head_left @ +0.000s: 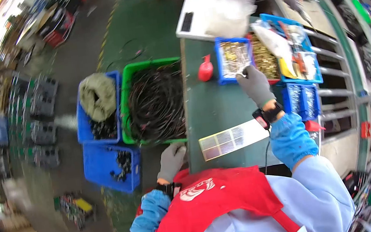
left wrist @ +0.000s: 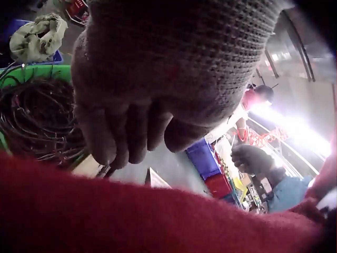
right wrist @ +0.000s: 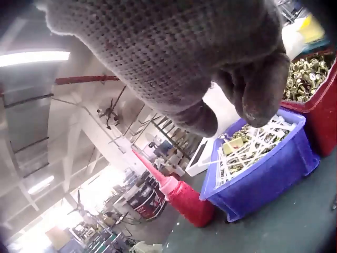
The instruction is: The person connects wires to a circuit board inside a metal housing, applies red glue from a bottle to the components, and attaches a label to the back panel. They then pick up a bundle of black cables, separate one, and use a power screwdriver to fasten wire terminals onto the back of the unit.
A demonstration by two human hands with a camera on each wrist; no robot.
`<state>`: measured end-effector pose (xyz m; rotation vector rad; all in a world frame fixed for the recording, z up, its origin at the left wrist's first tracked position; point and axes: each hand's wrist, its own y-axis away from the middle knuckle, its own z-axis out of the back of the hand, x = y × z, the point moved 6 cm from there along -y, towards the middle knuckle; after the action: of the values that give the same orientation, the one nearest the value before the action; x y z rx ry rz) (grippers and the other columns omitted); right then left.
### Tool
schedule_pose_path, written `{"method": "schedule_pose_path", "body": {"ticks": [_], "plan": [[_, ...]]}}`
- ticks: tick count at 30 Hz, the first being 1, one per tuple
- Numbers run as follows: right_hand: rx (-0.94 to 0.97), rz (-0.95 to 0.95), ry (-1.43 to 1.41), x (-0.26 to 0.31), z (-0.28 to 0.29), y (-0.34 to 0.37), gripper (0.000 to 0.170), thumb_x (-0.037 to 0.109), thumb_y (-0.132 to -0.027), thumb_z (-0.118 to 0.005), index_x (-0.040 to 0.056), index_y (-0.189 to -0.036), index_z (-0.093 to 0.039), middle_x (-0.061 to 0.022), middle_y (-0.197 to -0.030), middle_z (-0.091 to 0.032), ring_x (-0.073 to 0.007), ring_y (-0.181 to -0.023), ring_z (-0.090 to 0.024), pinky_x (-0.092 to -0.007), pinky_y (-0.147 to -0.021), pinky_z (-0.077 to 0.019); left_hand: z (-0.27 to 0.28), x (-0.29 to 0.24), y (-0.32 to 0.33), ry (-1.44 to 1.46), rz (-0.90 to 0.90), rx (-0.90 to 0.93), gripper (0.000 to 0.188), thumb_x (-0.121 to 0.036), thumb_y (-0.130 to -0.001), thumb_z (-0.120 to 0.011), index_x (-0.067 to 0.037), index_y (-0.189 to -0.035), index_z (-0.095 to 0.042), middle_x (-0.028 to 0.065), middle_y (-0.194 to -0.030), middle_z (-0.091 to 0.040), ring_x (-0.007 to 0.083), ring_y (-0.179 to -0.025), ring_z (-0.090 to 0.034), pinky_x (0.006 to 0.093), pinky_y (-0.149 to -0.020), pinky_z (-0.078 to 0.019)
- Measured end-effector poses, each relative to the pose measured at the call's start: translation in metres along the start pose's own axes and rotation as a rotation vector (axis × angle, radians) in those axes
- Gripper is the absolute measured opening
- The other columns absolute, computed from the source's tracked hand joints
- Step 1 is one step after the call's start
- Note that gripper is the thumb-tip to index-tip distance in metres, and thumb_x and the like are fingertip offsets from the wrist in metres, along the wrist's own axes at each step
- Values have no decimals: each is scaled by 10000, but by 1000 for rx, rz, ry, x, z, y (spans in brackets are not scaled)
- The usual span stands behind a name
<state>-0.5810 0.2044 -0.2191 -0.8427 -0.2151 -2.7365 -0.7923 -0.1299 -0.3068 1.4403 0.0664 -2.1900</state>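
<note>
My gloved right hand [head_left: 256, 86] is over the near edge of a small blue bin [head_left: 228, 80]. Thin white strips [right wrist: 254, 147] lie in the bin on top of brass-coloured screws. In the right wrist view the thumb and fingers are apart, with nothing visible between them. A red squeeze bottle [right wrist: 188, 203] with a pointed nozzle stands beside the bin. My gloved left hand [head_left: 171, 162] hangs at the table's left edge, in front of the red apron [head_left: 214, 183]. Its fingers [left wrist: 137, 134] are loosely bent, and no held object shows.
A labelled sheet [head_left: 234, 139] lies on the green table [head_left: 209, 112]. Left of the table stands a green crate [head_left: 124, 110] of dark cables, beside blue crates [head_left: 93, 164]. A red bin of screws [right wrist: 310, 79] adjoins the blue bin. A white scale [head_left: 188, 17] occupies the far end.
</note>
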Motion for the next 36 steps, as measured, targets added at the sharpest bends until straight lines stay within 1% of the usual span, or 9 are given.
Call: {"method": "schedule_pose_path", "body": {"ticks": [2, 5, 8, 9, 13, 19, 28, 32, 36], "plan": [[174, 112, -17, 24, -37, 25, 376, 379, -851, -670, 22, -965, -643, -223, -920, -685, -419, -902, -653, -492, -799, -505, 21, 10, 9, 153, 355, -21, 283, -202, -894, -610, -9, -1090, -681, 165, -932, -700, 285, -817, -677, 365, -752, -521], [457, 189, -7, 41, -117, 71, 378, 379, -854, -676, 12, -931, -634, -225, -885, -676, -424, -876, -647, -492, -779, -502, 44, 113, 2, 37, 324, -40, 325, -226, -892, -596, 5, -1106, -677, 168, -950, -711, 301, -865, -686, 382, -781, -522], [563, 120, 96, 64, -157, 91, 396, 392, -844, -693, 11, -924, -623, -224, -879, -675, -430, -873, -645, -498, -775, -502, 70, 178, -32, -306, 320, 29, 355, -270, -862, -603, -27, -1107, -688, 168, -980, -712, 319, -883, -687, 393, -788, -522], [633, 111, 195, 70, -168, 94, 400, 398, -841, -703, 23, -948, -612, -215, -919, -670, -425, -908, -638, -498, -790, -495, 77, 177, -49, -272, 448, 153, 397, -314, -845, -594, -40, -1116, -689, 184, -1045, -708, 335, -956, -682, 402, -844, -520], [655, -11, 350, 75, -184, 90, 401, 391, -828, -724, 39, -964, -586, -182, -972, -643, -403, -955, -619, -487, -808, -483, 63, 237, -124, -339, 314, 231, 435, -337, -851, -582, -49, -1166, -665, 210, -1099, -689, 375, -1071, -639, 448, -919, -495], [603, -114, 341, 77, -190, 86, 407, 330, -750, -799, 41, -880, -543, -179, -892, -609, -411, -887, -591, -484, -730, -453, 24, 289, -231, -480, 358, 386, 460, -317, -888, -562, -74, -1278, -589, 214, -1158, -668, 398, -1090, -621, 482, -944, -486], [594, -163, 305, 71, -195, 82, 562, 531, -723, -760, 32, -843, -531, -188, -823, -569, -437, -788, -573, -480, -638, -441, -23, 371, -324, -400, 404, 461, 514, -327, -932, -549, -71, -1376, -513, 193, -1307, -604, 380, -1199, -565, 456, -998, -464], [578, -194, 282, 72, -194, 82, 589, 567, -720, -739, 32, -842, -525, -180, -805, -552, -431, -762, -563, -469, -623, -439, -23, 349, -332, -314, 403, 574, 468, -358, -920, -599, -42, -1266, -601, 218, -1205, -651, 393, -1152, -593, 459, -959, -466], [585, -189, 294, 70, -192, 83, 538, 505, -731, -762, 34, -838, -525, -183, -807, -551, -427, -768, -565, -472, -624, -436, 11, 305, -320, -175, 296, 294, 387, -336, -908, -625, -22, -1135, -632, 210, -1004, -687, 398, -996, -641, 446, -860, -486]]}}
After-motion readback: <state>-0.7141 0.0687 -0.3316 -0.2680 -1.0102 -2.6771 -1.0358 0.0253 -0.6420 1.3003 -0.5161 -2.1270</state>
